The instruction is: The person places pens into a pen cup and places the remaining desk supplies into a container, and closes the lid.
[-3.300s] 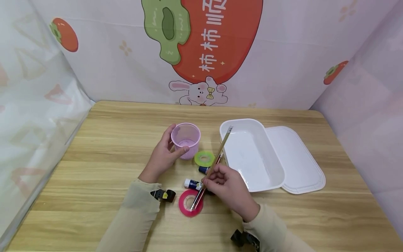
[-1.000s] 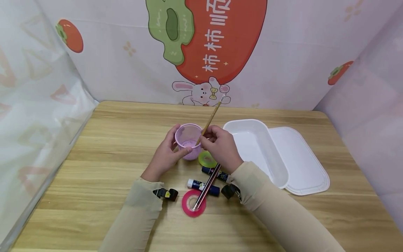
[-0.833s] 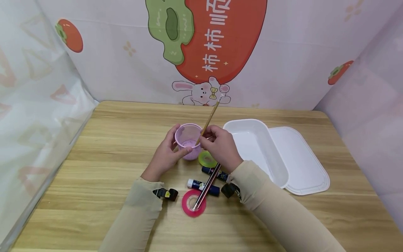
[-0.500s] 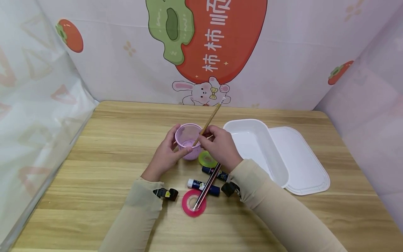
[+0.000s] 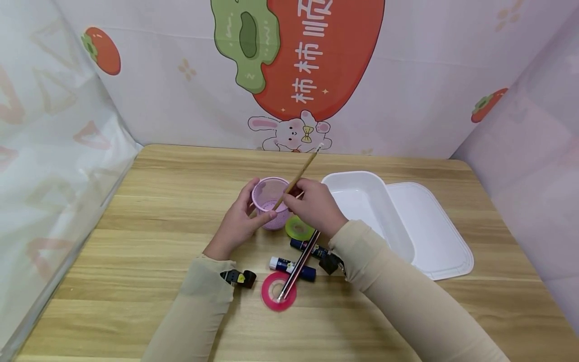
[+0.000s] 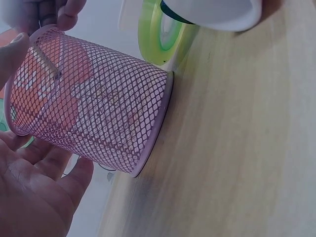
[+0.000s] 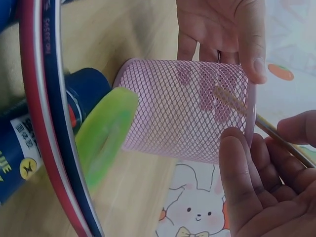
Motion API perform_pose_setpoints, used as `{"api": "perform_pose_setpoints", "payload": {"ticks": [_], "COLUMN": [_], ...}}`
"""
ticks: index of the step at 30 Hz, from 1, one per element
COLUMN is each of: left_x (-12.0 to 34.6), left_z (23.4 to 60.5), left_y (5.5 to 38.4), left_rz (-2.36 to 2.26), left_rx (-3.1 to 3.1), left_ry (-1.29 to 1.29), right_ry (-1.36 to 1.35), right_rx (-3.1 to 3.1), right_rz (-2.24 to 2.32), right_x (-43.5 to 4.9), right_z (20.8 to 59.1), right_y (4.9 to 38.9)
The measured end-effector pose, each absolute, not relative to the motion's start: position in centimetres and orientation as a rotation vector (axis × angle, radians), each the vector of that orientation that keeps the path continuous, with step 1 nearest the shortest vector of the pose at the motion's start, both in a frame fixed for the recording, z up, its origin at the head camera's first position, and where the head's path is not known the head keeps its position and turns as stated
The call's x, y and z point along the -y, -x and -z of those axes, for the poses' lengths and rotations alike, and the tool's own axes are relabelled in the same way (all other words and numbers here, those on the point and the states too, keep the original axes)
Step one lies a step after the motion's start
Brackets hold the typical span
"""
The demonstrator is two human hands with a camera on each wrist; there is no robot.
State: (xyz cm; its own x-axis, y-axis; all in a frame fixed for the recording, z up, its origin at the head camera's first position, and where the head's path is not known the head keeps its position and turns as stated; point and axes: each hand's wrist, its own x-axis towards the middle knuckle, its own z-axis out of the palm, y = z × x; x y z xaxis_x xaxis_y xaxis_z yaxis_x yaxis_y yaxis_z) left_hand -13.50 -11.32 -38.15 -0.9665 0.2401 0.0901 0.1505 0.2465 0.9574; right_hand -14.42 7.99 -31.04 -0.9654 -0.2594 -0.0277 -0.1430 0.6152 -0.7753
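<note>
In the head view, my left hand [image 5: 232, 226] holds a pink mesh pen holder [image 5: 277, 222], thumb at the rim and fingers around its far left side. The holder stands upright on the table. My right hand [image 5: 318, 207] pinches a yellow-brown pencil [image 5: 304, 172] at the holder's right rim. The pencil slants, its white end up to the right and its lower end inside the rim. Through the mesh in the right wrist view, the pencil's lower part [image 7: 229, 98] shows near the holder's mouth. Right fingertips touch the holder's outside there.
Beside the holder lies green tape [image 5: 296, 232]. Nearer are two glue sticks [image 5: 307, 273], with striped pencils [image 5: 298, 269] across them and onto a pink tape roll [image 5: 267, 297]. A white tub [image 5: 353, 201] and its lid [image 5: 441, 236] are at right.
My right hand has carried the pencil from above the glue sticks to the holder. Lately the pencil leans lower, its bottom end shifting left inside the rim. My left hand keeps its hold.
</note>
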Motion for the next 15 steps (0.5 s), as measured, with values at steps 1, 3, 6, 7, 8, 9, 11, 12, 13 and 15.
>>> {"api": "perform_pose_setpoints", "payload": {"ticks": [1,3,6,7,8,9,11,12,13,15], "left_x": [11.35,11.42,11.42,11.42,11.42,11.42,11.43,11.43,11.43,11.43], "left_z": [38.36,38.59,38.6,38.55,38.51,38.47,38.41,38.38,38.36,38.33], "left_y": [13.58,13.65,13.68,13.67,13.66,13.66,13.65,13.65,13.65,13.66], "left_rz": [-1.843,-1.84,-1.834,-1.833,-1.833,-1.832,-1.832,-1.832,-1.832,-1.831], "left_rx": [-2.423,-2.43,-2.434,-2.434,-2.434,-2.433,-2.429,-2.429,-2.427,-2.424], "left_ry": [-0.382,-0.388,-0.387,-0.387,-0.387,-0.387,-0.391,-0.389,-0.391,-0.393], "right_ry": [0.341,0.361,0.385,0.39,0.394,0.392,0.379,0.372,0.362,0.331], "right_rx": [-2.702,-2.71,-2.722,-2.725,-2.725,-2.724,-2.714,-2.705,-2.691,-2.652], "right_rz": [1.256,1.226,1.208,1.206,1.206,1.204,1.205,1.21,1.222,1.263], "right_x": [-7.99,-8.03,-8.07,-8.09,-8.1,-8.1,-8.14,-8.17,-8.21,-8.33], "right_z": [31.0,30.96,30.96,30.97,30.97,30.97,30.95,30.95,30.94,30.9], "right_y": [14.46,14.5,14.54,14.55,14.57,14.59,14.62,14.64,14.65,14.67]}}
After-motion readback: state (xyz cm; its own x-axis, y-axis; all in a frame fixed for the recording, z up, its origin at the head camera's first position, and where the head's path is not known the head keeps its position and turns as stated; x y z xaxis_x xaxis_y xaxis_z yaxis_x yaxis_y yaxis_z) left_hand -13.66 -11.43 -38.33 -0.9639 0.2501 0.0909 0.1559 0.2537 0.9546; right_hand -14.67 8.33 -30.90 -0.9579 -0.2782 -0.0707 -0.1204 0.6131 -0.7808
